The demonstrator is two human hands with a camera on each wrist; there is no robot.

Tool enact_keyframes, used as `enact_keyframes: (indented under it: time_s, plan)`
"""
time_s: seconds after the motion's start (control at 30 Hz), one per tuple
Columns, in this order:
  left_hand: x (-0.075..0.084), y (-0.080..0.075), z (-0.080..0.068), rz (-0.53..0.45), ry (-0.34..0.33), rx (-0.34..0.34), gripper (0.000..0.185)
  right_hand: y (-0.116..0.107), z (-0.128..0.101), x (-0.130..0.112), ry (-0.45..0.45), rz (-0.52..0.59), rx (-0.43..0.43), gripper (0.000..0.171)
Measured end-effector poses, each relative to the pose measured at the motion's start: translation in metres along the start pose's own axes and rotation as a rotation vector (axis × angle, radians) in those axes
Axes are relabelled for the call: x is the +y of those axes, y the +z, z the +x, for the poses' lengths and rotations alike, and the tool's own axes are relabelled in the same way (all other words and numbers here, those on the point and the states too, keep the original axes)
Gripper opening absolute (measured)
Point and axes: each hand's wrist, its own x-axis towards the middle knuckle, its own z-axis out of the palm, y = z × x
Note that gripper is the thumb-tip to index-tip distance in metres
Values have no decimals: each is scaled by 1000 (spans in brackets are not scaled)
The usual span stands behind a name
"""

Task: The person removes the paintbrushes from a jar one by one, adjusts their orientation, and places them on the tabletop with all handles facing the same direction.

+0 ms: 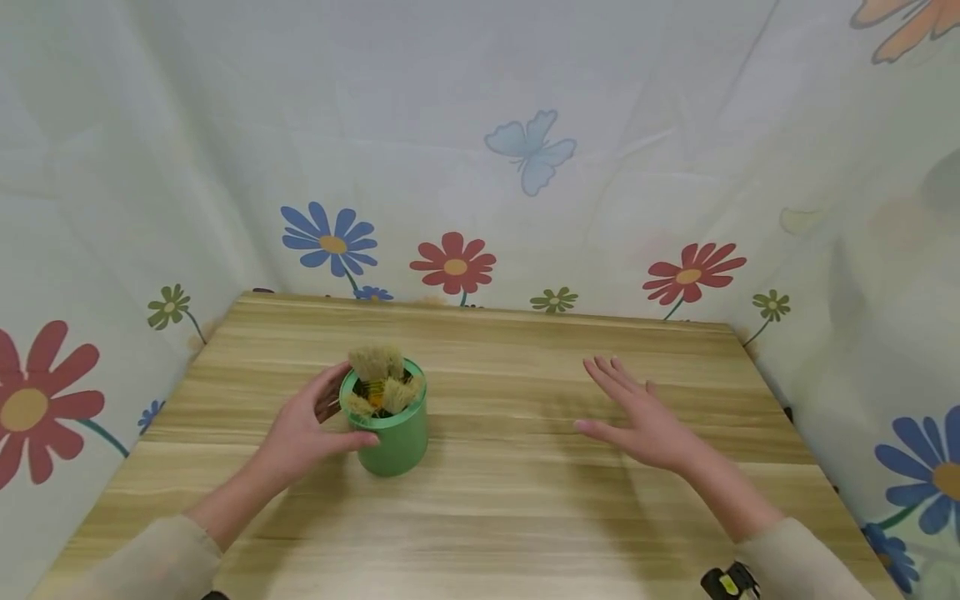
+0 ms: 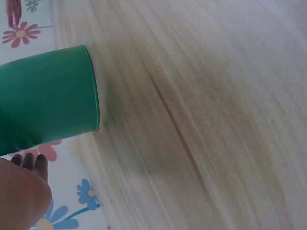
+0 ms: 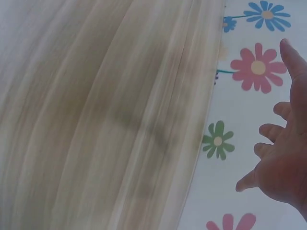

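A green pot [image 1: 397, 442], holding tan brush-like tufts [image 1: 386, 379], stands on the wooden table left of the middle. Beside it my left hand [image 1: 303, 421] reaches around its left side, thumb overlapping the front and loosely bent fingers near the rim. In the left wrist view, the fingertips [image 2: 41, 165] show just beside the pot [image 2: 53, 98], with a narrow gap to its wall. My right hand [image 1: 641, 417] hovers over the right part of the table, fingers extended, thumb spread and nothing held.
The wood-grain table [image 1: 495, 517] has a white curtain [image 1: 622, 200] printed with flowers and butterflies around its back and sides. A black strapped device [image 1: 729, 582] sits at my right sleeve.
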Motion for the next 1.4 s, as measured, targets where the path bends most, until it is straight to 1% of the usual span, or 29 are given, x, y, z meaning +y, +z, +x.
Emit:
enact_keyframes:
  time_s: [0.1,0.2,0.43,0.63,0.77,0.87,0.97,1.13,1.23,1.4]
  plan:
    - [0,3,-1,-10,-18,2,115,3,6,-9,-18,42,-15,91]
    - [-2,6,-1,-7,-16,9,112,6,14,-20,-51,88,-25,91]
    - [-5,9,-1,-1,4,35,109,10,30,-51,-117,209,-59,91]
    - [-7,12,-1,6,25,46,108,15,42,-78,-196,264,-46,87]
    - [-7,13,0,3,34,53,107,18,51,-98,-275,279,-38,84]
    - [-7,14,-1,5,34,57,107,21,58,-109,-311,278,-38,83]
    - [-7,14,-2,10,31,59,108,26,66,-118,-328,277,-36,79]
    - [-7,15,-3,15,30,63,107,34,78,-127,-371,276,-8,72]
    - [-7,15,-3,17,30,65,107,40,84,-132,-392,272,5,71]
    - [-6,15,-2,15,28,65,107,47,91,-138,-405,280,6,67]
